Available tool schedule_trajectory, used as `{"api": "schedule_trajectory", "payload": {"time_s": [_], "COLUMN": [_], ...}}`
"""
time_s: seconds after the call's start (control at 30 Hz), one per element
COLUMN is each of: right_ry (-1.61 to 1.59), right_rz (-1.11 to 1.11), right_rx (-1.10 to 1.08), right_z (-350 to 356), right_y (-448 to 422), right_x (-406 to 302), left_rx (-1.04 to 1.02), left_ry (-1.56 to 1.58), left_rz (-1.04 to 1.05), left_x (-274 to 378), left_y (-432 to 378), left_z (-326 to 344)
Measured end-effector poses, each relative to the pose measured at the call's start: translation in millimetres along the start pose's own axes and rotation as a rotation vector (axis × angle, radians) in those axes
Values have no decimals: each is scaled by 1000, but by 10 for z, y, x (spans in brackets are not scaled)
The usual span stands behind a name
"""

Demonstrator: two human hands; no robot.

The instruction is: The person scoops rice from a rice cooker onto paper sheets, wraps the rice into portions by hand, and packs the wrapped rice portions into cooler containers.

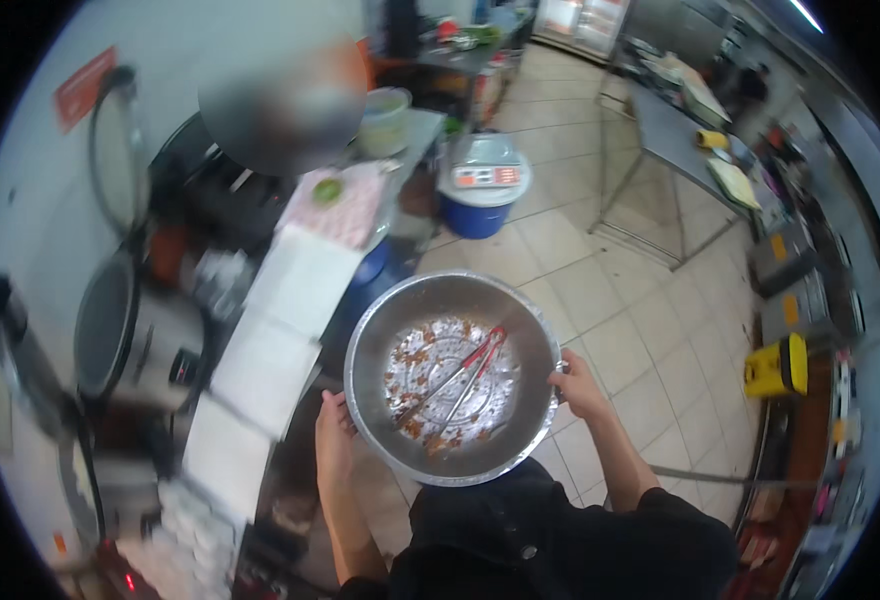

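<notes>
A large round metal basin [533,330] is held before my body, above the tiled floor. My left hand [332,420] grips its left rim, and my right hand [578,386] has hold of the handle side at the right. Inside lie tongs [458,382] with red grips, their hinged end towards the upper right. Brown food scraps [413,356] are scattered over the basin's bottom. Most fingers of both hands are hidden behind the basin's wall.
White boxes or trays [263,367] line the counter at left, by an open cooker [139,330]. A digital scale [488,165] sits on a lidded blue bucket [477,214] ahead. A steel table [669,127] stands ahead right; a yellow bin [774,367] is at right. A blurred person [751,86] is far off.
</notes>
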State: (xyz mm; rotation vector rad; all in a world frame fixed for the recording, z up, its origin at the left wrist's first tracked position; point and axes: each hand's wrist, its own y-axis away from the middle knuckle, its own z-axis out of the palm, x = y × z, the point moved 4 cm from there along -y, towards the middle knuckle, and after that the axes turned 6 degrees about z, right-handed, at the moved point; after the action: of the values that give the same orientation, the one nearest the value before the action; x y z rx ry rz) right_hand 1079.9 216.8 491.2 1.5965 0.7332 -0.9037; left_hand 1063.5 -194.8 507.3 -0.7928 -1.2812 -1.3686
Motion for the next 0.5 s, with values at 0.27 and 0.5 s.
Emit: {"api": "schedule_trajectory", "payload": {"time_s": [0.27, 0.5], "right_ry": [-246, -265], "right_rz": [97, -2], "right_rx": [285, 366], "right_z": [715, 479], "right_y": [17, -2384], "right_x": [910, 1128], "left_rx": [-26, 452], "left_ry": [42, -135], "left_rz": [-13, -459], "left_x": [-123, -2360], "left_y": [-221, -68], "left_z": [-1238, -2624]}}
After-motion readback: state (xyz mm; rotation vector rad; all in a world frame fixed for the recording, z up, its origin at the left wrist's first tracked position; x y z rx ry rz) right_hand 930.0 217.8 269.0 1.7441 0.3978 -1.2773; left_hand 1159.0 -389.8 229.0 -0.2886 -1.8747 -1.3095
